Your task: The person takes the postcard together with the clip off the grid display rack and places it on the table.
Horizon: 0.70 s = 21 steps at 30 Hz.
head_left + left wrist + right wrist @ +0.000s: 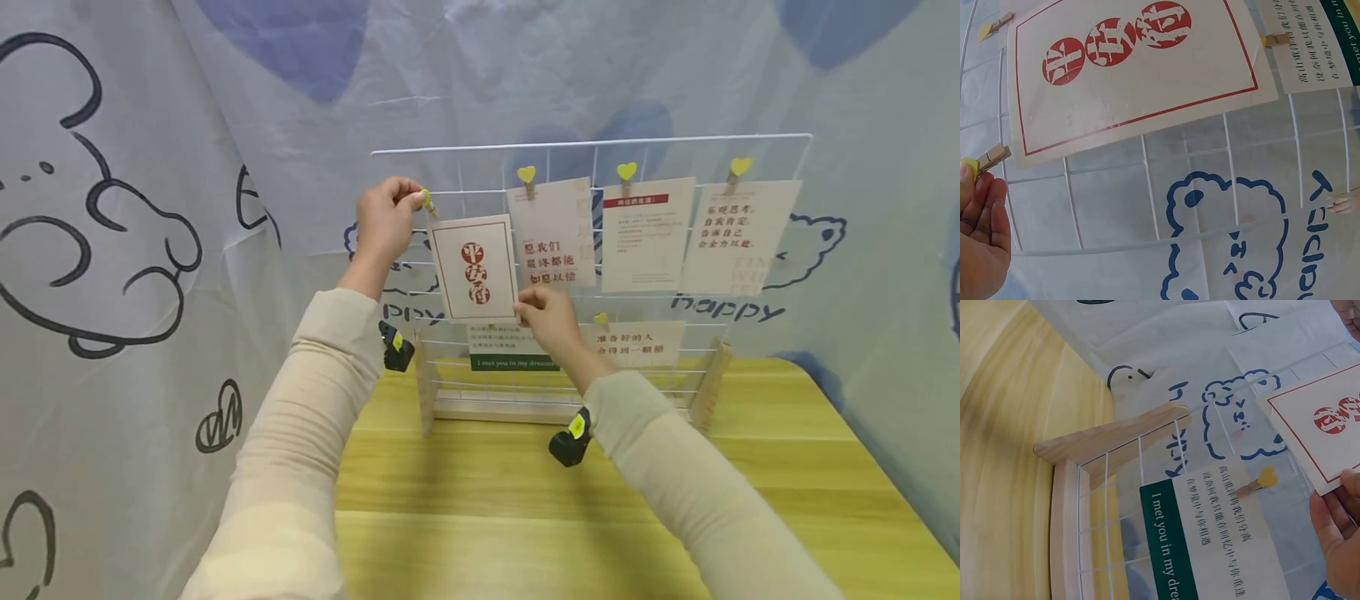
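My left hand pinches a small wooden clothespin with a yellow heart by its heart end, near the top left of the white wire grid rack. In the left wrist view the clothespin's tip stands just off the corner of a white card with a red border and three red round characters. My right hand holds that card by its lower right corner, between thumb and fingers, in front of the grid.
Three cards hang along the upper grid from yellow-heart clothespins. Lower down hang a green-banded card and a small cream card. Wooden feet carry the rack on a wood-grain table, before a printed curtain.
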### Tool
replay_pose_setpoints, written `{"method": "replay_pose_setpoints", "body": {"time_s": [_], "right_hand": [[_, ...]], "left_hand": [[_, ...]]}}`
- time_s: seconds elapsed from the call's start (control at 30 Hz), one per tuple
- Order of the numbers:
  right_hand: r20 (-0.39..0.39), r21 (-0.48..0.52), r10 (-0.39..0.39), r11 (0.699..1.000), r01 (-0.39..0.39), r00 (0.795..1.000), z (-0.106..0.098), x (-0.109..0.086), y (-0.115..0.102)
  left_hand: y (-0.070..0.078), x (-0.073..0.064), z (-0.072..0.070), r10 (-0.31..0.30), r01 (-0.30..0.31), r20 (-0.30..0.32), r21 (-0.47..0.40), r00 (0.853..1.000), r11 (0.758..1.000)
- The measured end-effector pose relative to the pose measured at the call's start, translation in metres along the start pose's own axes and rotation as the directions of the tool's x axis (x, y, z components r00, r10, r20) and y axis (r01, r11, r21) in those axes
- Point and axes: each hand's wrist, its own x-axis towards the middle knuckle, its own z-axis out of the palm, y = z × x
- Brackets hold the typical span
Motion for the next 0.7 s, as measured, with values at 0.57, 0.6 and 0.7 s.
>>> {"method": "replay_pose_setpoints", "body": {"time_s": [0.57, 0.6, 0.7], "right_hand": [[0.027, 0.001, 0.016, 1.0, -0.016, 1.0, -0.003, -0.013, 0.015], [0.026, 0.001, 0.013, 1.0, -0.013, 1.0, -0.003, -0.014, 0.016], [0.025, 0.001, 0.012, 1.0, -0.012, 1.0, -0.003, -0.017, 0.02]], "left_hand": [[-0.026, -0.017, 0.009, -0.086, 0.086, 0.003, -0.079, 0.996, 0.993], [-0.027, -0.017, 0.009, -0.094, 0.094, 0.003, -0.079, 0.996, 0.992], [-0.031, -0.02, 0.008, -0.107, 0.107, 0.003, -0.085, 0.994, 0.991]]}}
